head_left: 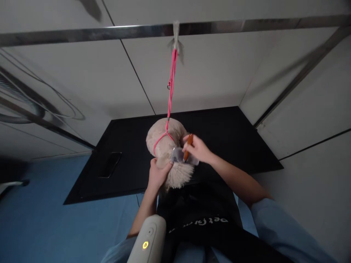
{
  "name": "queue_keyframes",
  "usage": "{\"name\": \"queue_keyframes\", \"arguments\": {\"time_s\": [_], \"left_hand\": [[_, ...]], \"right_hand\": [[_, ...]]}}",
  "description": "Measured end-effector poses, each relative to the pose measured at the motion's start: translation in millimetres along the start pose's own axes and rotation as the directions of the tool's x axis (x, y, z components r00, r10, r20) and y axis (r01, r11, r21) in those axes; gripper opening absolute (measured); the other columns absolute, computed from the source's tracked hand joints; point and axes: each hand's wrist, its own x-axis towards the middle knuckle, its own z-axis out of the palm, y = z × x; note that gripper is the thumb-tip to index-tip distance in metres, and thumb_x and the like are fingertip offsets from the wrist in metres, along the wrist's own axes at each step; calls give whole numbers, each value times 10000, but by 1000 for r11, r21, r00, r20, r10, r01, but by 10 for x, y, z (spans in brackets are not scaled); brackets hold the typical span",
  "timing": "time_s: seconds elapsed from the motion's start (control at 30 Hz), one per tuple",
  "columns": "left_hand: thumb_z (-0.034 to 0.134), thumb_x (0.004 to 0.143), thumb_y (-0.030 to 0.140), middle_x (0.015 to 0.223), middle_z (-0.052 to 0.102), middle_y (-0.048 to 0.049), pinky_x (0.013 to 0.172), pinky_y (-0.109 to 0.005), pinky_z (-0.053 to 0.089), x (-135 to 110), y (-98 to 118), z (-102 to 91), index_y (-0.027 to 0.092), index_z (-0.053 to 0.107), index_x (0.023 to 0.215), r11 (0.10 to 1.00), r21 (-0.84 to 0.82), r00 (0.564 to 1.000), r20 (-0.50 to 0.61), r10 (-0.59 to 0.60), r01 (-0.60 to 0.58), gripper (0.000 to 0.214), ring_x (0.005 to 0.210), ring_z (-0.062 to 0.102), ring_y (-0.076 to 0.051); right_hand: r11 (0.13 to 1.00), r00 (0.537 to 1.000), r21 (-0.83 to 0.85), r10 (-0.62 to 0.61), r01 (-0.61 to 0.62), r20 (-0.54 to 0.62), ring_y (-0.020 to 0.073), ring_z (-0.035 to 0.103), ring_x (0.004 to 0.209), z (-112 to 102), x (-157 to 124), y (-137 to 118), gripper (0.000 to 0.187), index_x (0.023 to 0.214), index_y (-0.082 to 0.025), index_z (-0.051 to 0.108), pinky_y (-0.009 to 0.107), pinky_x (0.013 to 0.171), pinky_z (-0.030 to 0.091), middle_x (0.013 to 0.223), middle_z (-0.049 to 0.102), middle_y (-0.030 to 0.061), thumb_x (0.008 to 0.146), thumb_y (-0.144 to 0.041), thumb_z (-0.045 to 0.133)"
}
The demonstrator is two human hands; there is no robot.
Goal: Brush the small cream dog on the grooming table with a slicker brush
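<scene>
A cream curly-haired dog [164, 128] is on a black grooming table [227, 131], with a pink grooming loop [171, 84] around its neck. My left hand [158, 174] grips the near end of the dog, at its head, with the thumb on top of the fur. Fluffed hair spreads out beside that thumb. In my right hand [197, 148] is a slicker brush [188, 148] with an orange-brown handle. Its flat head lies against the fur just right of my left thumb. The dog's face is hidden from me.
The loop hangs from a metal bar [137, 31] across the top. A dark phone-like slab [110, 165] lies on the table's left part. A pale device with a yellow light [148, 237] stands close in front of me. Cables and a hose [19, 84] hang at left.
</scene>
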Motion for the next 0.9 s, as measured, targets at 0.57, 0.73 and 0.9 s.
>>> {"name": "queue_keyframes", "arguments": {"time_s": [0.57,0.73,0.9], "left_hand": [[862,458,518,928,698,-54,821,-428,549,-24,-75,-129,214,523,993,997,-80,990,142,-10,21,702,895,699,-307],[867,441,510,882,675,-27,767,-381,536,-5,-99,-148,209,518,988,998,-62,986,165,15,-4,715,833,675,-268],[863,462,513,906,685,-40,758,-364,543,26,-171,-184,201,537,987,995,-91,985,160,57,-43,693,838,679,-258]], "right_hand": [[939,970,-296,-115,176,213,165,665,738,201,141,-296,235,1148,-215,580,320,748,547,861,683,0,924,-263,634],[912,901,-339,-68,230,429,169,656,684,210,189,-352,274,1143,-200,576,311,709,536,765,660,-21,902,-267,686],[923,973,-320,-173,214,151,168,670,733,234,211,-313,213,1157,-210,569,338,782,555,861,682,5,951,-246,609]]}}
